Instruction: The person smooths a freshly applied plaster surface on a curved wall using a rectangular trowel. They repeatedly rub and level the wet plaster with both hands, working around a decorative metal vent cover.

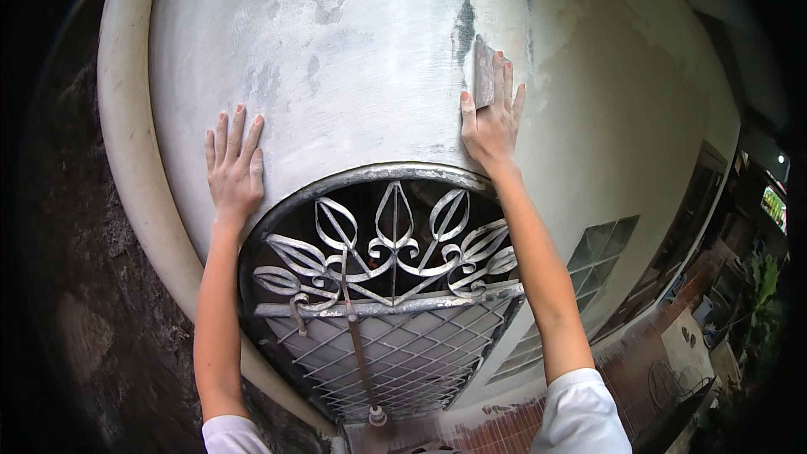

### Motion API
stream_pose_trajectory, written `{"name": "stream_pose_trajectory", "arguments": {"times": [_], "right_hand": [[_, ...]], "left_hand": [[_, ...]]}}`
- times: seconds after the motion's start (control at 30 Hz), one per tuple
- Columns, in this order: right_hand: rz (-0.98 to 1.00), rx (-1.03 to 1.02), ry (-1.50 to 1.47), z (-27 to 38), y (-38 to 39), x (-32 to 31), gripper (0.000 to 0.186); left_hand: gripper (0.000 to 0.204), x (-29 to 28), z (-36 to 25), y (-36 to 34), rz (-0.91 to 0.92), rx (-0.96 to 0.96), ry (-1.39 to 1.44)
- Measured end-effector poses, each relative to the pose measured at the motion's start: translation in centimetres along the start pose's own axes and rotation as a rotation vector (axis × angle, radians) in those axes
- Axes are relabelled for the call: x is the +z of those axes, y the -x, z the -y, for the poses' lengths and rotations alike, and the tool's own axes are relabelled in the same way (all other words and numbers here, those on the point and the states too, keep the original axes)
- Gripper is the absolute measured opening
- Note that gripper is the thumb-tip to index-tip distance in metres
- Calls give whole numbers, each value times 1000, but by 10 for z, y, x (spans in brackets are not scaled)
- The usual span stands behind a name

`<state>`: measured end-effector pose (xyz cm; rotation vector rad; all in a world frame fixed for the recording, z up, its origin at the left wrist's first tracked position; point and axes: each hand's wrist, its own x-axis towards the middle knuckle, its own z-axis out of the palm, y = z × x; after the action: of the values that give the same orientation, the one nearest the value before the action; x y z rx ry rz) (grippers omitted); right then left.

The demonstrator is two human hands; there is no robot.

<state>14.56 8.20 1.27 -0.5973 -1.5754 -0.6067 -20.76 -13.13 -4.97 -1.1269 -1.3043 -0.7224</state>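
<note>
Holding a smudged, flat grey pad point(484, 76) to the grey-streaked white wall point(378, 76) in a straight-fingered right hand point(493, 130) and resting an empty, spread left hand point(234, 178) there.

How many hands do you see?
2: the left hand, spread against the wall, and the right hand, higher up, holding a gray flat piece.

Wall point(361, 101): free span between left hand point(231, 172) and right hand point(493, 130), continuing upward. Obstacles: pale rounded edging point(128, 118) beyond left hand; arched frame point(403, 171) and metal grille point(393, 245) below; flat scraper point(484, 74) in right hand, against wall.
</note>
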Motion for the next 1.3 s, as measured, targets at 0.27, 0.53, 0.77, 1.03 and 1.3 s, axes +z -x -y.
{"name": "stream_pose_trajectory", "arguments": {"times": [0.27, 0.53, 0.77, 1.03, 1.3], "right_hand": [[-88, 150, 89, 18, -159, 6, 65], [-138, -159, 82, 132, -199, 54, 67], [6, -807, 5, 218, -133, 72, 62], [110, -927, 114, 171, -123, 51, 56], [-64, -256, 4, 46, -106, 17, 64]], "left_hand": [[53, -2, 19, 46, -64, -138, 11], [53, -2, 27, 63, -71, -187, 52], [54, -1, 28, 63, -77, -183, 61], [54, 0, 33, 67, -78, -187, 50], [52, 8, 31, 73, -134, -264, 20]]}}
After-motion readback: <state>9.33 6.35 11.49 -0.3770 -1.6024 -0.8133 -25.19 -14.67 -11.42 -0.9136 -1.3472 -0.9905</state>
